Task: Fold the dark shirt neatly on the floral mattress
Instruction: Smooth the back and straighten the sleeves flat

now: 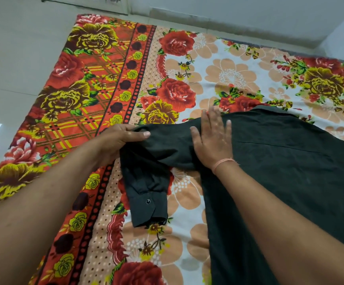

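The dark shirt [286, 161] lies spread on the floral mattress [109, 83], its body at the right and one long sleeve reaching left. That sleeve bends downward at the elbow, and its buttoned cuff [149, 208] lies flat toward me. My left hand [121, 138] grips the sleeve at the bend, thumb on top of the cloth. My right hand [212, 138] rests flat with fingers spread on the sleeve near the shoulder. An orange thread is tied around my right wrist.
The mattress sits on a pale tiled floor [12, 68] that shows at the left. A light wall [249, 15] runs along the far side and right corner. Bare sheet stretches beyond and left of the shirt.
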